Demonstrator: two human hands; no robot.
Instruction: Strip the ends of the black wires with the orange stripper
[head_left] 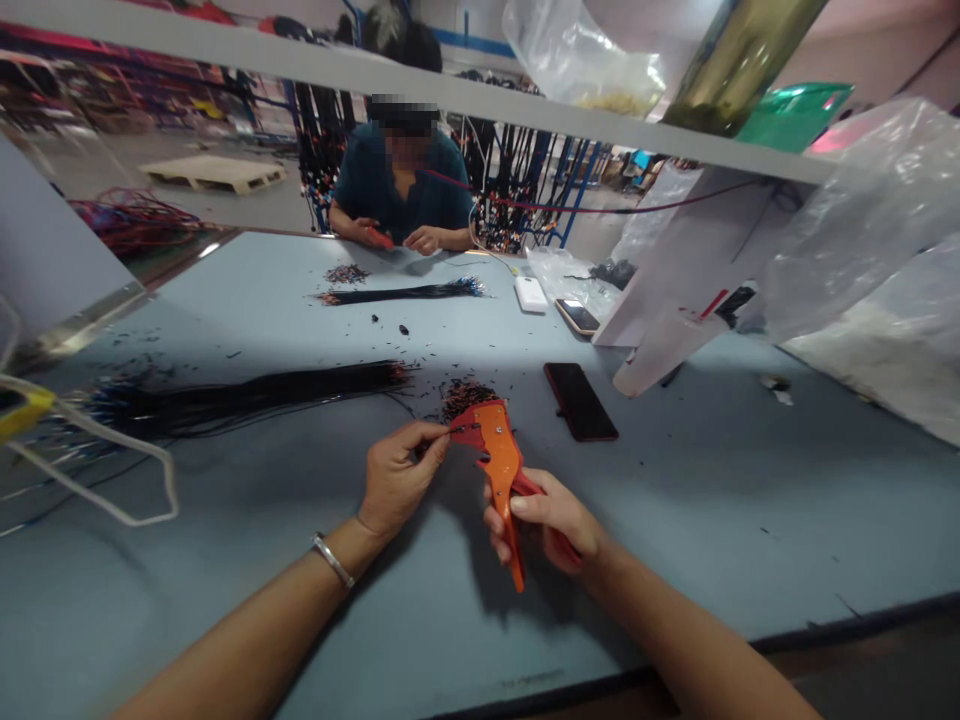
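Note:
Orange-and-red wire strippers are gripped by the handles in my right hand, head pointing away from me. My left hand pinches a thin black wire, whose end meets the red jaw side of the strippers. Just beyond the tool head lies a pile of small dark and coppery scraps. To the left, a long bundle of black wires rests on the table, with blue and white ends at its left and coppery ends at its right.
Across the blue-grey table sits another person, hands near a red tool. A second wire bundle, a dark phone, another phone and a white box lie around. A white wire frame stands left; a shelf bar crosses above.

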